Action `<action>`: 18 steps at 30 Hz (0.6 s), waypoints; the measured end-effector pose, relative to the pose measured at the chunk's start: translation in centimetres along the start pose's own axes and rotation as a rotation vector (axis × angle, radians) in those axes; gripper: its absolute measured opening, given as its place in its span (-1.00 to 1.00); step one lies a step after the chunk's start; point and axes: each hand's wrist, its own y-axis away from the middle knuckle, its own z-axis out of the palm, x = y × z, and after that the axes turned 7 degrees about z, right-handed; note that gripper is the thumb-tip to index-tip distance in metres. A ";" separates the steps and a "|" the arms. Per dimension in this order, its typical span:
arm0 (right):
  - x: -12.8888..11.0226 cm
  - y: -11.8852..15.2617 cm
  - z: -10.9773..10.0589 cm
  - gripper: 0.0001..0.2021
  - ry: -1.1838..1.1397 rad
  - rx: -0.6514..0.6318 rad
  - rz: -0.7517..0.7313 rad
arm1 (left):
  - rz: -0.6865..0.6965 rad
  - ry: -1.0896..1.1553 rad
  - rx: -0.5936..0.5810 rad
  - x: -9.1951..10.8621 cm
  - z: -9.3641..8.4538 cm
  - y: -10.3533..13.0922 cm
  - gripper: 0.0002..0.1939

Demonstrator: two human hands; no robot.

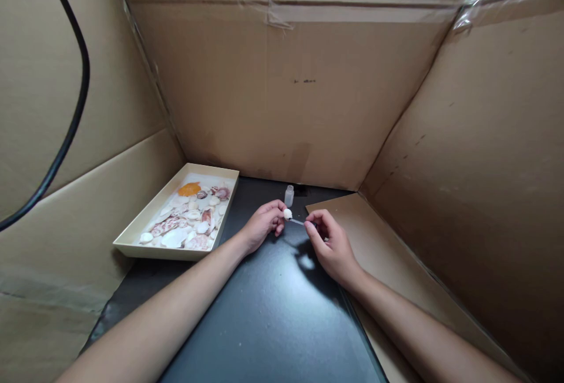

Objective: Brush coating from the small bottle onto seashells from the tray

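Observation:
Near the middle of the view, my left hand [265,225] pinches a small white shell [288,214] between its fingertips. My right hand [331,243] is closed on a thin, pale stick [297,221], whose far end reaches the lower edge of the shell. Just behind the shell stands a small translucent bottle [289,196], upright with no cap on it. To the left, a cream tray [165,254] holds several shells, among them an orange one [189,189].
Brown cardboard walls [286,107] enclose the dark table [264,324] at the back and on both sides. A flat cardboard sheet [374,236] lies along the right. A black cable [83,77] hangs at the upper left.

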 end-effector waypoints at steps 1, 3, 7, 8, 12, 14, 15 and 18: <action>0.0 0.0 0.0 -0.88 0.015 0.020 0.006 | 0.002 0.000 -0.001 0.0 0.0 0.0 -0.90; -0.1 0.0 -0.1 -0.88 0.030 0.066 0.008 | 0.005 0.003 -0.001 0.0 0.0 0.0 -0.90; -0.1 0.0 -0.1 -0.86 -0.031 0.050 -0.015 | 0.009 0.000 0.000 0.1 0.1 0.0 -0.90; -0.1 0.0 -0.1 -0.85 -0.034 0.015 -0.013 | 0.009 -0.001 0.000 0.1 0.1 0.0 -0.90; 0.0 0.0 -0.1 -0.83 0.028 0.003 0.027 | 0.004 0.006 0.013 0.1 0.1 0.1 -0.88; -0.1 0.0 -0.2 -0.83 0.049 0.049 0.048 | 0.004 0.013 0.018 0.1 0.1 0.1 -0.86; -0.1 0.0 -0.2 -0.82 0.048 0.060 0.049 | 0.005 0.015 0.020 0.1 0.1 0.0 -0.86; -0.2 0.1 -0.1 -0.82 0.007 0.021 0.022 | 0.008 0.014 0.016 0.1 0.1 0.0 -0.87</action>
